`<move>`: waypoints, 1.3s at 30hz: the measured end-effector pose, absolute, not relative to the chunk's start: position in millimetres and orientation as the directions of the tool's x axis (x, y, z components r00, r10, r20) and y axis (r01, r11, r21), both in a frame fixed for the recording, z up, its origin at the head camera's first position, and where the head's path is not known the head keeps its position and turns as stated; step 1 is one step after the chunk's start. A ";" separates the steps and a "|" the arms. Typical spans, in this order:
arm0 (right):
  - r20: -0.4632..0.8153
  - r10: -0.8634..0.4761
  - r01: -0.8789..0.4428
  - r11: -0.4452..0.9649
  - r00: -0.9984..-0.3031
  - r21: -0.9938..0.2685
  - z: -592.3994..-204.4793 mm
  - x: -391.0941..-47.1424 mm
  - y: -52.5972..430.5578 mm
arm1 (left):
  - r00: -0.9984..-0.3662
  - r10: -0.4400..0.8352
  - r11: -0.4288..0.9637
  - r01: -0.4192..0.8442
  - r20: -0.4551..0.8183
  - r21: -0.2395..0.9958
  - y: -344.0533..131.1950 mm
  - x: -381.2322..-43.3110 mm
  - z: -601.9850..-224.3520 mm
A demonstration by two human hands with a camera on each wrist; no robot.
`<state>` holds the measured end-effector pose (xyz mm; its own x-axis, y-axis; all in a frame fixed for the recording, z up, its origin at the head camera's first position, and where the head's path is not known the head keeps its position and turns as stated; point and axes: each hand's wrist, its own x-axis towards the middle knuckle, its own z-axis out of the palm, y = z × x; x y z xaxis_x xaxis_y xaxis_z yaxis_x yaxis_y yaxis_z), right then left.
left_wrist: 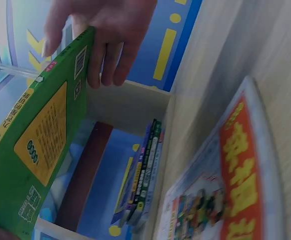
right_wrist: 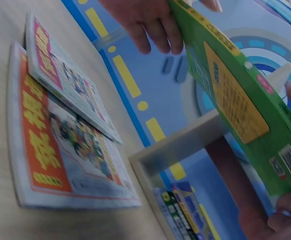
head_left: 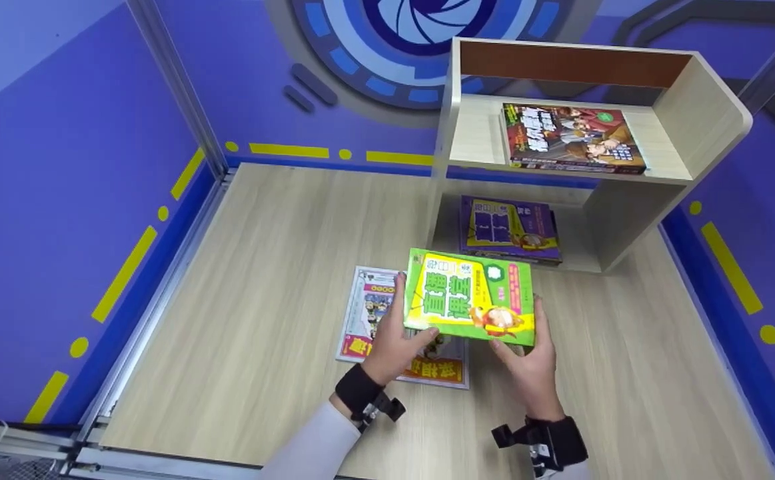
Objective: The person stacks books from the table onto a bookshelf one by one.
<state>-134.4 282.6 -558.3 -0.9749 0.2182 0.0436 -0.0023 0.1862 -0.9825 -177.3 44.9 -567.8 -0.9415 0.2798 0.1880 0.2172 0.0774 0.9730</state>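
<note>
A green book (head_left: 470, 297) with a yellow panel on its cover is held up above the table, tilted, cover facing me. My left hand (head_left: 394, 343) grips its left edge, thumb at the lower front and fingers along the side. On the opposite edge my right hand (head_left: 530, 370) holds it, thumb at the lower corner. The book's green back with an orange text box shows in the left wrist view. Beneath the book and left hand lie two magazine-like books, one (right_wrist: 70, 80) overlapping the other (right_wrist: 75, 150); the head view shows them partly covered.
A two-level wooden shelf (head_left: 667, 180) stands at the back right. Its upper board carries stacked dark-covered comic books (head_left: 570, 139); a purple book (head_left: 510, 227) tops a pile on the lower level. Blue walls (head_left: 80, 167) border the table (head_left: 227, 300).
</note>
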 end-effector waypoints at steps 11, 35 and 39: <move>0.144 0.194 -0.053 0.412 -0.970 -0.910 -521.8 -144.3 293.2 | -0.905 0.310 0.348 0.393 0.291 0.851 36.9 -191.6 -534.4; 0.350 0.464 -0.090 0.495 -0.814 -0.864 -399.4 -217.6 363.4 | -0.756 0.516 0.501 0.648 0.403 0.574 124.8 -297.4 -396.3; 0.257 0.475 0.018 0.500 -0.842 -0.866 -393.4 -257.0 377.4 | -0.797 0.521 0.566 0.590 0.304 0.576 136.5 -327.1 -379.0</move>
